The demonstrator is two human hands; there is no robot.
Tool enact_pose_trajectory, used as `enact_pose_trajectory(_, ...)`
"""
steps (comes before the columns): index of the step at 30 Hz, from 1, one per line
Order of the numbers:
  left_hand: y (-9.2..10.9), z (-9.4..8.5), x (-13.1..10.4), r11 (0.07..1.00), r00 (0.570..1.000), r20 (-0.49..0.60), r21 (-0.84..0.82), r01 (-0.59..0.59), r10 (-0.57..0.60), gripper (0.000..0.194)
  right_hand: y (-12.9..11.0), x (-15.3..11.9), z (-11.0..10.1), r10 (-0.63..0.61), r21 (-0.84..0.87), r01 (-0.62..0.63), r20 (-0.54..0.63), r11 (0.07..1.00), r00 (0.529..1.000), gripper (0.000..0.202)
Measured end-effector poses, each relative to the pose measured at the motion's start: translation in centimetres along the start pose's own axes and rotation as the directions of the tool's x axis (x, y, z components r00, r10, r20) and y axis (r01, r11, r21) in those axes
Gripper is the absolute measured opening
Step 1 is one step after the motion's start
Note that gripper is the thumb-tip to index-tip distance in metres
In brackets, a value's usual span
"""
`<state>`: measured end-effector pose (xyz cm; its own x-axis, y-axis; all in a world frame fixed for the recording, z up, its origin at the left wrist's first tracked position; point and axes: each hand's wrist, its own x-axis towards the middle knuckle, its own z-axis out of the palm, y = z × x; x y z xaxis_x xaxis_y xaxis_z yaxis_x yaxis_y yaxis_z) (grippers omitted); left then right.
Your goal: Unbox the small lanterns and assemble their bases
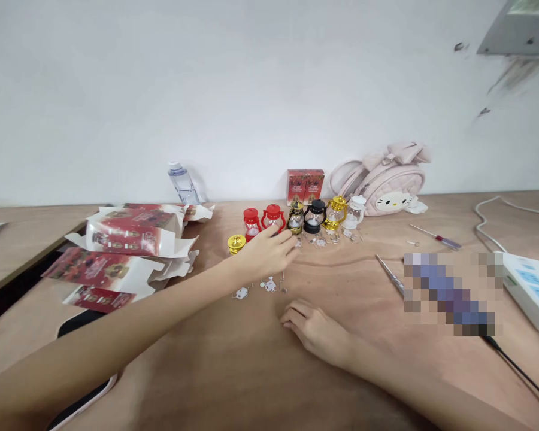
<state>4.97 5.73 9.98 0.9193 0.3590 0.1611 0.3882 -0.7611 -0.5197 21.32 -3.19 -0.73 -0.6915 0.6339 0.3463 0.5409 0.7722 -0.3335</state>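
- Broadly, the wooden surface [233, 359] carries everything, with a white wall behind it.
- Next in size, a pink cat-face bag [386, 182] leans on the wall at the back right, and flattened red-and-white cartons [126, 245] are piled at the left.
- Then a white power strip [532, 287] lies at the right edge, a clear bottle [184, 184] stands at the back, and 2 red boxes [305, 187] stand behind the row.
- After that, a row of miniature lanterns runs across the middle: 2 red lanterns [263, 220], a dark-and-gold one, a black one, a gold one and a white one.
- The left hand [267, 251] reaches forward, fingers loosely spread and close to those red lanterns; whether it touches them I cannot tell. It clamps on nothing.
- The right hand [314, 329] lies flat on the surface, fingers relaxed, holding nothing.
- Judging by looks, each lantern is light, hard plastic with a thin wire handle: easily tipped, best pinched at cap and base, not the clear globe.
- Smallest, a gold cap [236, 242] sits just beside the left hand, and white tags [256, 288] lie below.
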Motion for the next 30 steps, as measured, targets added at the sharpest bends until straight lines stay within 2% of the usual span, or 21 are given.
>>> enact_pose_trajectory(1, 0.4, -0.1, -0.9, 1.0, 0.999, -0.035, 0.002, 0.012, -0.012, 0.015, 0.3, 0.3, 0.1, -0.021, -0.017, 0.02, -0.031, 1.0, 0.999, 0.018)
enact_pose_trajectory(3, 1.3, 0.4, -2.7, 0.998, 0.998, 0.008, -0.017, 0.059, -0.059, 0.015, 0.9, 1.2, 0.4, -0.024, 0.003, 0.025, -0.123, 1.0, 0.992, 0.019)
enact_pose_trajectory(5, 2.2, 1.4, -4.2, 0.992, 0.99, 0.103, -0.072, 0.1, -0.093, 0.012, 1.8, 2.4, 0.8, 0.052, 0.098, -0.03, -0.226, 0.995, 0.973, 0.016)
enact_pose_trajectory(8, 3.2, 3.0, -5.4, 0.986, 0.982, 0.15, -0.108, 0.127, -0.11, 0.007, 2.9, 4.3, 1.2, 0.221, 0.228, -0.151, -0.322, 0.962, 0.921, 0.01)
enact_pose_trajectory(12, 4.1, 4.0, -5.7, 0.982, 0.978, 0.172, -0.13, 0.137, -0.114, 0.005, 3.2, 5.0, 1.2, 0.285, 0.19, -0.235, -0.304, 0.953, 0.909, 0.018)
enact_pose_trajectory(19, 5.0, 4.0, -5.6, 0.975, 0.975, 0.2, -0.174, 0.137, -0.101, 0.007, 2.3, 2.5, 0.8, 0.343, 0.158, -0.314, -0.22, 0.936, 0.913, 0.021)
enact_pose_trajectory(22, 5.0, 3.8, -5.6, 0.973, 0.974, 0.199, -0.18, 0.145, -0.108, 0.008, 2.5, 2.4, 0.9, 0.315, 0.143, -0.291, -0.194, 0.946, 0.929, 0.018)
enact_pose_trajectory(25, 4.9, 3.6, -5.3, 0.97, 0.974, 0.181, -0.173, 0.169, -0.137, 0.009, 2.8, 2.9, 1.0, 0.224, 0.068, -0.215, -0.2, 0.974, 0.954, 0.016)
enact_pose_trajectory(30, 4.4, 3.9, -4.6, 0.96, 0.971, 0.1, -0.155, 0.232, -0.218, 0.012, 2.7, 4.0, 1.4, 0.117, 0.025, -0.115, -0.313, 0.993, 0.943, 0.013)
